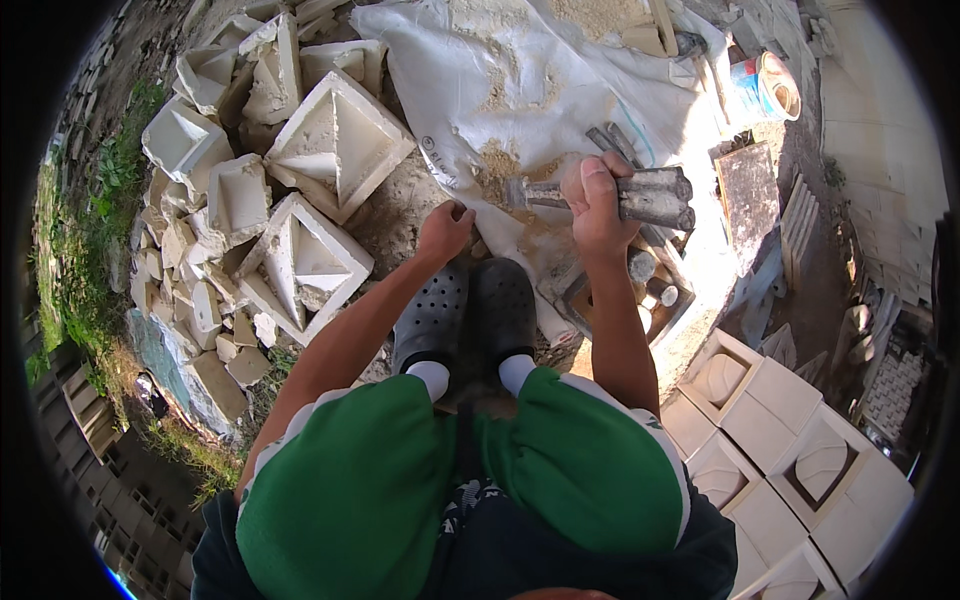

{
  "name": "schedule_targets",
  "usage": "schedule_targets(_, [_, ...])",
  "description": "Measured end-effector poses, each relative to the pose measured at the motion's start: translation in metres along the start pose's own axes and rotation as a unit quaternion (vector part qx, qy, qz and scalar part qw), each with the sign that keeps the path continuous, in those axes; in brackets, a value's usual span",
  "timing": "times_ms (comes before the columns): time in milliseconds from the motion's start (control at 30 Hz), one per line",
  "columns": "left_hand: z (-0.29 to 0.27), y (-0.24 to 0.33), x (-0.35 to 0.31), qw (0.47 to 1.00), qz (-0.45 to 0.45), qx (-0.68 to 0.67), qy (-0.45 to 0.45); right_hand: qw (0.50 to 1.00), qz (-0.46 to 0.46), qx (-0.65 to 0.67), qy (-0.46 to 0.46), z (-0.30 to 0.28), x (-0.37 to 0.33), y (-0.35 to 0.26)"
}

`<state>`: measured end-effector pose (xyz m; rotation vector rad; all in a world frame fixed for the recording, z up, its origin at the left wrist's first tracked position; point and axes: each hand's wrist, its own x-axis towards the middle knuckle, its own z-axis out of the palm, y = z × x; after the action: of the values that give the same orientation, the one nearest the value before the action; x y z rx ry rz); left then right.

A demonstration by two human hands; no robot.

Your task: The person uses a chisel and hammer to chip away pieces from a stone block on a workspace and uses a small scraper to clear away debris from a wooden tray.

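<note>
My right hand (597, 200) grips a grey metal tool bundle (655, 197), a chisel-like piece with a flat tip (517, 192) pointing left over sand on the white sack (520, 80). Lower and to the left, my left hand (445, 230) rests with curled fingers on the edge of that sack, holding nothing I can make out. Both hands reach out just past my dark perforated shoes (465, 310). My knees in green shorts (400, 480) fill the lower middle.
A heap of broken white plaster moulds (290, 170) lies to the left. Intact square moulds (790, 440) stand at the lower right. A small box of round pieces (650, 290) sits under my right forearm. A paint can (765, 88) stands at the upper right beside a rusty board (748, 190).
</note>
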<state>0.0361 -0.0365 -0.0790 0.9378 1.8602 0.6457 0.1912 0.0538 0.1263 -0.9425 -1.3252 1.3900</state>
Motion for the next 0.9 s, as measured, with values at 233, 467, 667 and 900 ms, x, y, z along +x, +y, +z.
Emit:
schedule_targets(233, [-0.001,0.004,0.002,1.000,0.000,0.008,0.001,0.995,-0.027,-0.087,-0.030,-0.002,-0.004,0.048])
schedule_targets(467, [-0.003,0.003,-0.002,1.000,0.004,-0.005,0.014,0.999,-0.050,-0.005,-0.021,0.005,-0.006,-0.011])
schedule_targets(667, [0.003,0.003,0.007,1.000,0.000,-0.016,0.011,0.997,-0.016,-0.068,-0.030,0.004,0.009,0.033])
schedule_targets(900, [-0.001,0.002,0.000,1.000,-0.011,-0.023,0.001,1.000,-0.014,0.015,0.015,-0.001,0.002,0.029])
